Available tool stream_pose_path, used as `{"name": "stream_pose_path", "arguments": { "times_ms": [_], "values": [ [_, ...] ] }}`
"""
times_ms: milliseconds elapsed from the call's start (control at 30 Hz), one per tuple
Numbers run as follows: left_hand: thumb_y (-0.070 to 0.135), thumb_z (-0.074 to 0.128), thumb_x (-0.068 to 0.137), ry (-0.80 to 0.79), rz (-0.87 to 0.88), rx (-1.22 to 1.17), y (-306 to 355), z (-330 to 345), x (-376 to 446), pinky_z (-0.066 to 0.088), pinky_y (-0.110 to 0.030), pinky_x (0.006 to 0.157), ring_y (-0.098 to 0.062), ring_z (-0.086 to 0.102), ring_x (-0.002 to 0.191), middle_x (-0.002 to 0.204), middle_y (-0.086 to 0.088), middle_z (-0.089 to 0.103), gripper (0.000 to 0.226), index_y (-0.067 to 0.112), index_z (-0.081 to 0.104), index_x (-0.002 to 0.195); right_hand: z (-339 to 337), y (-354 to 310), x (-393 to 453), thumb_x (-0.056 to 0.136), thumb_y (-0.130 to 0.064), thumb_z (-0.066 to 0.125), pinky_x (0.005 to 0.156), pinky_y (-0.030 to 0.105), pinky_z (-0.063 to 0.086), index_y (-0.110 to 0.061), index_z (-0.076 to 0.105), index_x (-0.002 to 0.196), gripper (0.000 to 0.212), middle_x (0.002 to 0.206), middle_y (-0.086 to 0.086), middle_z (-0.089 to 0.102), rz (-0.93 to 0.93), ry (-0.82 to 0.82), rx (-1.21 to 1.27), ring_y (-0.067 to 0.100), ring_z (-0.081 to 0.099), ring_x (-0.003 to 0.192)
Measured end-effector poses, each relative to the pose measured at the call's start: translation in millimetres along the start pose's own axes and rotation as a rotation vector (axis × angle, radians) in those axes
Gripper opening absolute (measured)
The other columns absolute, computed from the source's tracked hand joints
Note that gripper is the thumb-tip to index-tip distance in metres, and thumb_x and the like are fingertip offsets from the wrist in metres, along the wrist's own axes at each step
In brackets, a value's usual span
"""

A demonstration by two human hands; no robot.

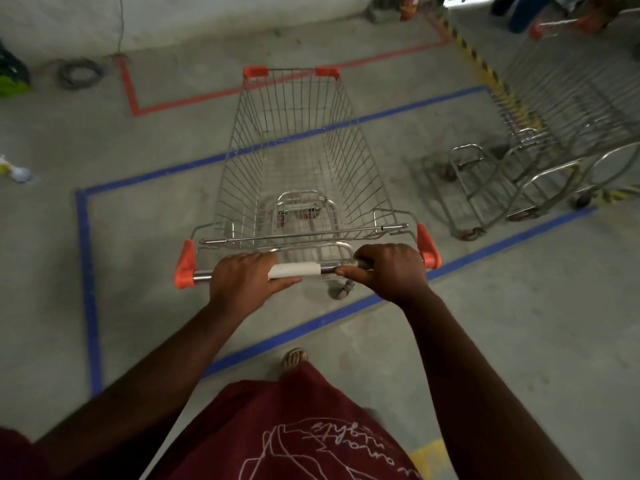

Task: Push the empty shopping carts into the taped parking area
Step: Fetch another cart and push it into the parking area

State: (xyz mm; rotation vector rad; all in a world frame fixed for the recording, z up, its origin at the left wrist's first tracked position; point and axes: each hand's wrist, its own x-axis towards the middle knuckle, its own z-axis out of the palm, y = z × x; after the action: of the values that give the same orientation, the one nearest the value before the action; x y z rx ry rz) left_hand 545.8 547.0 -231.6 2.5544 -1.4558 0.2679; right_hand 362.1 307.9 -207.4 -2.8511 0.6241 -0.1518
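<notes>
The empty shopping cart (298,161) stands inside the blue tape rectangle (86,271) on the concrete floor (156,230), its basket crossing the rectangle's far line and its orange front corners reaching toward the red tape outline (133,95) beyond. Both hands clamp its handle bar (298,270): the left hand (244,280) curls over the bar left of the white sleeve, the right hand (389,270) wraps it near the right orange end cap. Right of the cart, more nested carts (554,133) stand over the rectangle's right end.
</notes>
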Motion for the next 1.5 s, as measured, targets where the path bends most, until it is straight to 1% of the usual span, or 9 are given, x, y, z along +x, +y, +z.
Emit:
{"name": "stream_pose_path", "arguments": {
  "times_ms": [133,300,433,533,700,867,1033,1167,1500],
  "values": [
    [0.091,0.039,0.078,-0.005,-0.043,0.006,42,17,47,0.045,-0.031,0.055,-0.025,0.065,0.057,0.064,0.002,0.066,0.071,0.023,0.059,0.071,-11,66,25,0.079,-0.097,0.032,0.057,0.028,0.036,-0.028,0.071,0.081,0.079,0.061,-0.009,0.063,-0.052,0.052,-0.033,0.011,0.060,0.058],
    [0.091,0.042,0.075,0.057,-0.110,0.071,113,44,104,0.038,-0.026,0.052,-0.021,0.064,0.052,0.060,0.004,0.064,0.070,0.025,0.061,0.071,-24,160,50,0.081,-0.095,0.036,0.054,0.028,0.041,-0.027,0.069,0.074,0.076,0.056,-0.009,0.057,-0.112,0.104,-0.033,0.012,0.058,0.055],
    [0.090,0.046,0.073,0.116,-0.149,0.101,169,60,144,0.042,-0.026,0.050,-0.021,0.064,0.050,0.060,0.005,0.065,0.066,0.026,0.063,0.073,-44,230,64,0.083,-0.092,0.039,0.055,0.027,0.031,-0.028,0.066,0.073,0.070,0.057,-0.012,0.050,-0.192,0.111,-0.016,0.015,0.061,0.055],
    [0.091,0.045,0.072,0.081,-0.184,0.084,224,68,173,0.040,-0.025,0.052,-0.020,0.066,0.052,0.061,0.005,0.066,0.067,0.027,0.066,0.075,-59,291,68,0.083,-0.091,0.039,0.058,0.029,0.035,-0.028,0.069,0.081,0.069,0.064,-0.008,0.063,-0.232,0.054,-0.016,0.019,0.066,0.062],
    [0.089,0.045,0.073,0.071,-0.205,0.070,306,84,219,0.038,-0.026,0.050,-0.022,0.065,0.051,0.060,0.003,0.065,0.065,0.026,0.060,0.071,-84,384,75,0.077,-0.095,0.039,0.062,0.030,0.048,-0.029,0.066,0.079,0.072,0.064,-0.010,0.061,-0.213,-0.018,0.025,0.016,0.067,0.065],
    [0.090,0.042,0.079,0.031,-0.203,0.080,368,103,265,0.046,-0.030,0.053,-0.026,0.067,0.056,0.064,0.001,0.067,0.072,0.021,0.062,0.073,-99,464,85,0.073,-0.099,0.037,0.059,0.028,0.042,-0.029,0.069,0.079,0.077,0.064,-0.008,0.066,-0.184,0.023,-0.045,0.014,0.068,0.067],
    [0.089,0.043,0.083,0.053,-0.185,0.082,404,128,314,0.043,-0.030,0.050,-0.027,0.063,0.052,0.059,0.001,0.061,0.069,0.022,0.053,0.068,-112,524,102,0.069,-0.104,0.037,0.060,0.030,0.051,-0.028,0.070,0.077,0.083,0.059,-0.009,0.063,-0.144,0.029,-0.050,0.011,0.065,0.061],
    [0.087,0.050,0.083,0.074,-0.181,0.057,427,149,354,0.033,-0.030,0.050,-0.024,0.058,0.048,0.056,0.003,0.056,0.066,0.024,0.051,0.066,-122,569,119,0.073,-0.095,0.053,0.058,0.031,0.050,-0.028,0.070,0.078,0.070,0.061,-0.008,0.064,-0.158,0.041,-0.017,0.015,0.067,0.063],
    [0.086,0.055,0.078,-0.010,-0.211,-0.053,488,154,427,0.031,-0.026,0.051,-0.019,0.057,0.048,0.056,0.005,0.057,0.062,0.025,0.058,0.069,-141,650,143,0.074,-0.098,0.046,0.051,0.027,0.045,-0.029,0.066,0.075,0.073,0.057,-0.010,0.060,-0.151,0.069,-0.013,0.013,0.064,0.056]
  ]
}}
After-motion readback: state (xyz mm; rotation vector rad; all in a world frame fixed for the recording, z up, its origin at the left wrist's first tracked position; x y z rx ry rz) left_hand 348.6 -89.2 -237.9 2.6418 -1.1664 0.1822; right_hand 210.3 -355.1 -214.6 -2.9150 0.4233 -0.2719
